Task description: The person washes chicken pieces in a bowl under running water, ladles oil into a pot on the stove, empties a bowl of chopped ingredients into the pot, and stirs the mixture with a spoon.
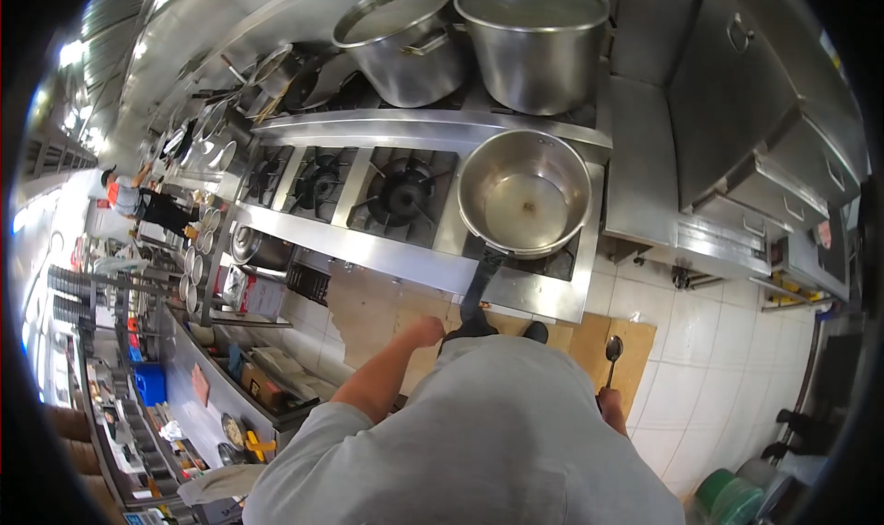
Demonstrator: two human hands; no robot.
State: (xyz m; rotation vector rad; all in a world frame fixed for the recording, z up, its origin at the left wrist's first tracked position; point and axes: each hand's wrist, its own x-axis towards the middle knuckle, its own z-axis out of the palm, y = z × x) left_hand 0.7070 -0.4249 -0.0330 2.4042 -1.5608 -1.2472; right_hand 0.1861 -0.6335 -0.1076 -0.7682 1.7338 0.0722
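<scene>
My right hand (609, 401) is closed round the handle of a metal spoon (614, 348), held upright over the floor at my right side. My left hand (425, 331) hangs in front of the stove with its fingers curled in; whether it holds anything is too small to tell. Between the hands and the burners, a steel pan (525, 193) with a long black handle rests on the right end of the stove (368, 249). Its handle points toward my body. A little liquid and a small brown spot show on the pan's bottom.
Two big steel pots (534, 55) stand behind the pan. Bare burners (402, 193) lie to its left. A steel cabinet with drawers (755, 175) is at the right. Cardboard (368, 318) covers floor tiles. A counter (198, 378) is at left; another person (138, 203) stands far left.
</scene>
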